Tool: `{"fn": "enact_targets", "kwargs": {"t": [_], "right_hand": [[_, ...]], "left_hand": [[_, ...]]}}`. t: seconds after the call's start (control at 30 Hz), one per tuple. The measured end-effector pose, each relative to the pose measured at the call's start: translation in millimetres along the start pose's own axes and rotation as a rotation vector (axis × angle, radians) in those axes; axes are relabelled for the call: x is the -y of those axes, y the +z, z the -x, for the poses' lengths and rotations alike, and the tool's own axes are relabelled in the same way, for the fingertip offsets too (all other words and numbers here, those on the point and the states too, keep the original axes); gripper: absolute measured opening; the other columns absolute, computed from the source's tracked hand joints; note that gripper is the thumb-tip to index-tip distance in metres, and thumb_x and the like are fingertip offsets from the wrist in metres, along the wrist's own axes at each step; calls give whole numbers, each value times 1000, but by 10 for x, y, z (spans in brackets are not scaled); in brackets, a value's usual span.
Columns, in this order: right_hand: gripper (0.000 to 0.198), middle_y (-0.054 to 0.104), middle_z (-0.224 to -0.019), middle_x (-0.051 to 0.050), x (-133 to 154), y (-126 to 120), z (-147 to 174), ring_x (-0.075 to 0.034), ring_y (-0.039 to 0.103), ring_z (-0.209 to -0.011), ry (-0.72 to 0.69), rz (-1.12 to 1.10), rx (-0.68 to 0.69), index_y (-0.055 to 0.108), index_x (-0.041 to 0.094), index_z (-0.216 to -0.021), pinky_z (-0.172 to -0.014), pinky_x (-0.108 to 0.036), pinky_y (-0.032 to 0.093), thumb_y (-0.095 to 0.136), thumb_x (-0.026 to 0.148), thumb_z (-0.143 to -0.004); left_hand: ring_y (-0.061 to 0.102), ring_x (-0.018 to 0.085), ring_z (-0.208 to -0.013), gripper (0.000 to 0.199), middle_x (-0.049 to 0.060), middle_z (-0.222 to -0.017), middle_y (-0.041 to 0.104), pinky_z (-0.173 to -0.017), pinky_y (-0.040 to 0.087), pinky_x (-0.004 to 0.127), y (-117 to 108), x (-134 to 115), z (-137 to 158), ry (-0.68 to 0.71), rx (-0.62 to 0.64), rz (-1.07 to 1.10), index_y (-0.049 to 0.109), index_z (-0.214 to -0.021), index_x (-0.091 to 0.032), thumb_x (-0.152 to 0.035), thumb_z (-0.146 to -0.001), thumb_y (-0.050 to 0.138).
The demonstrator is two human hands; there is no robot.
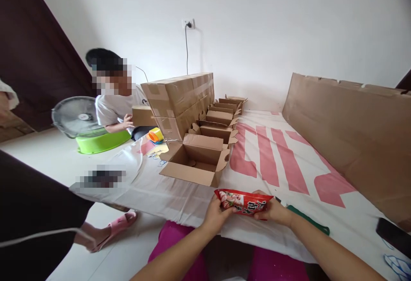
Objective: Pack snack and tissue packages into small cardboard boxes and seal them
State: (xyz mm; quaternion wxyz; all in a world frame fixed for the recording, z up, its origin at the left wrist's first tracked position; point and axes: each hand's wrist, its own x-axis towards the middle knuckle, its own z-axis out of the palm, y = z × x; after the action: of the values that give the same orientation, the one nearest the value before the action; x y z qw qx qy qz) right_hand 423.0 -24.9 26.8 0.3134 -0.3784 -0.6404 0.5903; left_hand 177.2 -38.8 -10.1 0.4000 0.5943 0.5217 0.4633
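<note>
A red printed food packet (pixel 245 202) is held level above the table's near edge. My left hand (pixel 218 211) grips its left end, thumb across the front. On its right end my right hand (pixel 272 208) is closed, with the thumb along the lower edge. Just beyond the packet stands an open cardboard box (pixel 192 161), flaps spread and nothing visible inside. Behind it a row of more open boxes (pixel 218 120) runs toward the wall. A dark green strap-like thing (pixel 310 220) lies beside my right forearm.
Taped cardboard boxes (pixel 183 97) are stacked left of the open row. A co-worker (pixel 120 105) holds a box (pixel 143 116) there. An orange tape dispenser (pixel 156 134) sits nearby. Tall cardboard (pixel 346 140) borders the right; a black phone (pixel 394 238) lies near. A fan (pixel 83 116) stands left.
</note>
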Motion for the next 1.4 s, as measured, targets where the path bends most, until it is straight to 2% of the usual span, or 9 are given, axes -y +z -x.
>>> {"fn": "enact_targets", "kwargs": {"t": [0.1, 0.27, 0.37, 0.43, 0.53, 0.7, 0.93, 1.17, 1.4], "right_hand": [[68, 68, -110, -8, -107, 269, -148, -26, 64, -100, -41, 48, 29, 58, 20, -116, -85, -39, 52, 82, 52, -61], [35, 69, -88, -6, -381, 447, -262, -19, 62, -77, -69, 297, -190, 61, 17, -103, -72, -33, 50, 67, 42, -78], [27, 69, -87, -5, -440, 443, -246, -18, 62, -77, -79, 342, -204, 62, 18, -100, -72, -32, 49, 61, 39, -82], [27, 68, -85, -5, -445, 428, -232, -18, 61, -76, -71, 354, -216, 63, 18, -99, -71, -32, 49, 59, 40, -84], [27, 68, -84, -4, -450, 416, -227, -17, 61, -74, -77, 360, -219, 63, 18, -99, -70, -31, 49, 58, 41, -84], [24, 68, -84, -4, -460, 420, -231, -17, 61, -74, -88, 378, -217, 64, 19, -99, -71, -31, 50, 57, 38, -86], [22, 67, -84, -4, -431, 435, -233, -18, 61, -74, -81, 449, -218, 64, 20, -96, -71, -32, 50, 54, 38, -87], [17, 68, -85, -4, -387, 459, -237, -18, 61, -74, -100, 508, -217, 64, 20, -93, -72, -32, 50, 53, 31, -86], [17, 67, -83, -4, -323, 472, -247, -19, 61, -72, -105, 519, -227, 64, 20, -91, -70, -32, 50, 52, 31, -85]], "left_hand": [[65, 28, -99, 33, 9, -100, 71, -89, 54, 40, -443, 73, 76, -41, -47, -39, 72, -93, -16, -37, -67, 74], [63, 27, -98, 34, 8, -98, 67, -93, 52, 44, -1185, 188, 40, -19, -170, -139, 70, -90, -18, -47, -71, 66], [56, 30, -110, 38, 10, -108, 60, -103, 45, 49, -1476, 256, -27, -14, -381, -362, 66, -99, -18, -47, -75, 60], [47, 34, -123, 51, 15, -122, 52, -110, 36, 55, -1542, 280, -45, -32, -588, -567, 59, -117, -14, -46, -78, 59], [39, 38, -131, 74, 20, -132, 41, -112, 32, 58, -1455, 283, -6, -65, -727, -734, 39, -140, -9, -47, -80, 61], [53, 37, -119, 97, 16, -135, 37, -97, 49, 55, -1115, 217, 54, -152, -479, -681, 25, -148, -21, -46, -70, 76], [60, 40, -110, 98, 24, -132, 39, -86, 53, 55, -848, 135, -150, -170, -481, -739, 21, -146, -12, -43, -71, 77], [55, 43, -117, 101, 26, -134, 39, -86, 53, 52, -803, 169, -263, -88, -502, -799, 22, -142, -8, -42, -67, 80], [61, 40, -107, 100, 28, -134, 40, -84, 51, 51, -714, 99, -429, -115, -444, -838, 23, -141, -8, -41, -66, 81]]}}
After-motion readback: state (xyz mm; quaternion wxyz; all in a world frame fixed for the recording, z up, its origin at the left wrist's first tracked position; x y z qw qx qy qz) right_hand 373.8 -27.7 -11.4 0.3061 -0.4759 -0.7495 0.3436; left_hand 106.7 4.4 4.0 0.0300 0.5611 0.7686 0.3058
